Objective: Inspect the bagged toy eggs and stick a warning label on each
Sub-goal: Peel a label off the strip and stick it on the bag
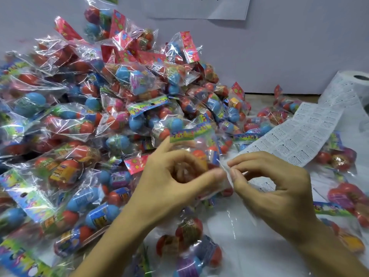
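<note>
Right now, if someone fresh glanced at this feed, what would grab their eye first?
The big heap of bagged toy eggs, red and blue in crinkly clear plastic, fills the left and middle against the wall. In front of it the left hand holds one bag up while the right hand pinches a small white label at its edge. On the right, a strip of warning labels trails from a roll.

Left hand [175, 176] fingers curled, thumb forward; right hand [267, 182] grip pinched, thumb against forefinger; fingertips nearly meeting.
</note>
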A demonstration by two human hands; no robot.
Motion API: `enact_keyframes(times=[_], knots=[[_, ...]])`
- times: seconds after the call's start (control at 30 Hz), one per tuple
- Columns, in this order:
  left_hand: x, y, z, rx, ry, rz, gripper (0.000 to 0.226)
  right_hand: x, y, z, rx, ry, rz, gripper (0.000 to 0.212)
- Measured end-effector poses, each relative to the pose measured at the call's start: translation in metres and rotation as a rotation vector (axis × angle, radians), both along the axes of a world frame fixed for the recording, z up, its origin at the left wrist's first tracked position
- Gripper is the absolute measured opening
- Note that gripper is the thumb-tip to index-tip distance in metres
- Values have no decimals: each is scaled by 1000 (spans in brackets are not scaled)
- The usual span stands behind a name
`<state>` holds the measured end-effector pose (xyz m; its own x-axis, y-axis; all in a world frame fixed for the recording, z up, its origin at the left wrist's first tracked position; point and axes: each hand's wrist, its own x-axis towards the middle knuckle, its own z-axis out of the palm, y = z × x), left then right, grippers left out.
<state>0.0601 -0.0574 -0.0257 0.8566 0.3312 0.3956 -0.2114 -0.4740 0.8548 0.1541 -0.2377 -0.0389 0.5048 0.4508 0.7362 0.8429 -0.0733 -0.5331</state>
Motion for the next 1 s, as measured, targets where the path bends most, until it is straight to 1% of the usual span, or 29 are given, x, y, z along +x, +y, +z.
enact_keyframes(times=[0.07, 0.13, 0.27, 0.37, 0.6, 0.73, 0.8, 0.87, 0.97, 1.0], knots=[[0, -5, -1, 42, 61, -26, 34, -1, 0, 0, 0, -5, 5, 12], [0, -7, -2, 83, 72, -39, 29, -2, 0, -1, -3, -18, -4, 8], [1, -8, -2, 57, 87, -44, 14, -2, 1, -3, -10, -38, -19, 5], [1, -9, -1, 60, 98, -39, 8, -2, 0, -3, -12, -46, -20, 4], [1, -9, -1, 51, 107, -20, 10, 2, -3, 0, 35, -70, -56, 9], [3, -9, -5, -29, 99, 2, 13, 3, -5, 3, 128, -34, -94, 7], [5, -9, -7, -61, 65, 56, 19, 2, -6, 4, 131, -84, -117, 3], [4, -5, -6, -124, -19, 121, 19, 2, -6, 4, 112, -167, -142, 5], [3, 6, 0, -200, -241, 225, 7, 1, -5, 4, 120, -228, -147, 11], [2, 11, 2, -233, -323, 258, 15, 1, -5, 4, 126, -228, -137, 12]])
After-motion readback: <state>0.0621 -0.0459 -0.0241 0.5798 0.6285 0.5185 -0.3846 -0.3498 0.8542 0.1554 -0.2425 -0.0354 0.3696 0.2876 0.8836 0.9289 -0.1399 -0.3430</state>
